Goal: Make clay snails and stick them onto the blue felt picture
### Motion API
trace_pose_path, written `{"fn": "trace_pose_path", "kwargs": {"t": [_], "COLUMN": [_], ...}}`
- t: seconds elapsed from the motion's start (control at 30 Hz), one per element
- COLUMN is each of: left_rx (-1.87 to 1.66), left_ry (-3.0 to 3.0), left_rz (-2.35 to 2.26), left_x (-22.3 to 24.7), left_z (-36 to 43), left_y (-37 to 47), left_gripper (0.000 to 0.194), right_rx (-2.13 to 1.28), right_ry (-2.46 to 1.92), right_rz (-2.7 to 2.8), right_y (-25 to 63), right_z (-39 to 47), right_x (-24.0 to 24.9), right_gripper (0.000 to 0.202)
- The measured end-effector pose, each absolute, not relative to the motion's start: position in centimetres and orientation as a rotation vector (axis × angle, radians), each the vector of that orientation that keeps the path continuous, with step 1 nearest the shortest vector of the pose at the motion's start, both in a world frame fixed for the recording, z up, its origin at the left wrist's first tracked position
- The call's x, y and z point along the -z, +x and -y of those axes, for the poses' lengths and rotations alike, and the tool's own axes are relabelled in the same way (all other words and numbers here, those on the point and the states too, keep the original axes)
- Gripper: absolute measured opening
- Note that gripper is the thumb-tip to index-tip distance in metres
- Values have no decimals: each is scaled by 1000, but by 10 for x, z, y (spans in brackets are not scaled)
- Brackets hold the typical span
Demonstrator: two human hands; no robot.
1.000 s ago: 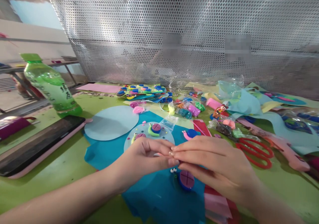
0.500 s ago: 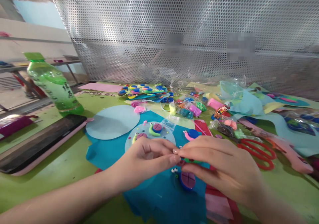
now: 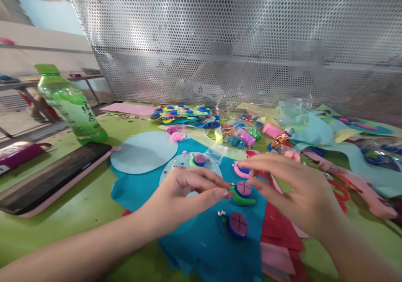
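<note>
My left hand (image 3: 188, 194) has its thumb and fingertips pressed together beside a green clay snail (image 3: 243, 199) with a purple-and-blue shell. Anything in that pinch is too small to make out. Over the snail's right side hovers my right hand (image 3: 292, 185), thumb and fingers apart, holding nothing. Behind it, a pink clay snail (image 3: 241, 171) is partly covered by its fingers. Nearer me, another snail with a purple shell (image 3: 238, 224) marked with a cross lies on the blue sheet (image 3: 201, 248). A pale blue disc (image 3: 169, 165) bearing clay snails and dots sits behind my left hand.
A plain pale blue disc (image 3: 144, 152) lies left of centre. Further left are a phone (image 3: 59, 177) and a green bottle (image 3: 72, 106). Decorated pieces (image 3: 182, 114) and bagged clay (image 3: 248, 138) stand at the back. Red-handled scissors (image 3: 341, 194) lie right, partly hidden.
My hands have separated: the right has moved right and its fingers have spread from the left fingertips. The green snail between them now shows more fully.
</note>
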State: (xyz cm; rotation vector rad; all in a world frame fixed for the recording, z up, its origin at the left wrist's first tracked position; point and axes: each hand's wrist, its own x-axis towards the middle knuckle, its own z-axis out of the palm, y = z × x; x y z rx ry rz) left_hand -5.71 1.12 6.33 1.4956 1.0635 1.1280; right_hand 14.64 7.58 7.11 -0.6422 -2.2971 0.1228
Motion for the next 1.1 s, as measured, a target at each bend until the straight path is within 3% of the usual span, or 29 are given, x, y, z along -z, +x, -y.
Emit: {"fn": "trace_pose_path", "kwargs": {"t": [0.13, 0.23, 0.43, 0.77, 0.97, 1.1], "left_rx": [-1110, -1098, -1085, -1103, -1127, -1130], "left_ry": [1527, 1571, 1615, 1651, 1669, 1664], "left_rz": [-1119, -1170, -1257, -1344, -1360, -1371], "left_x": [-64, -65, -66, -66, -63, -64], "left_z": [-12, -13, -18, -20, -21, -20], "left_y": [-59, -59, -57, -56, -56, -55], "left_gripper": [13, 14, 17, 15, 16, 16], "right_rx": [-40, -27, -155, -79, -136, -56], "right_ry": [-1142, -1265, -1305, -1271, -1207, -1181], "right_rz": [2402, 2526, 2618, 2482, 2467, 2505], "right_y": [156, 158, 152, 146, 147, 150], "right_z": [-101, -115, -120, -118, -123, -130], "right_x": [-58, -47, -39, -43, -32, -25], "right_gripper": [23, 22, 23, 17, 40, 25]}}
